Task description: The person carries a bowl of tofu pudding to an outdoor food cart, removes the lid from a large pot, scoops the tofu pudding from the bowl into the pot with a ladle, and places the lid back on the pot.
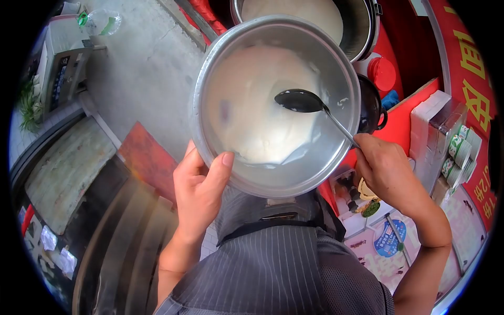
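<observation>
At top centre, basin [294, 176];
left grip [198, 181] clamped on rim [198, 105], seven-thirty; right grip [386, 163] clamped on spoon [302, 101], four o'clock; likely stirring; steadiness next.

I find my metal bowl [344, 128] under bright, diffuse light whose direction I cannot fix, with white glare on the pale liquid [262, 94] inside it. Deep shade fills the recess [412, 52] above and right of the bowl, while the concrete floor [142, 58] to its left reads pale and softly lit. I record strong fisheye distortion: the red banner [475, 79] right of the bowl bows, black corners close in a circular view, and the striped brown surface [128, 241] below and left of the bowl is smeared and soft.
</observation>
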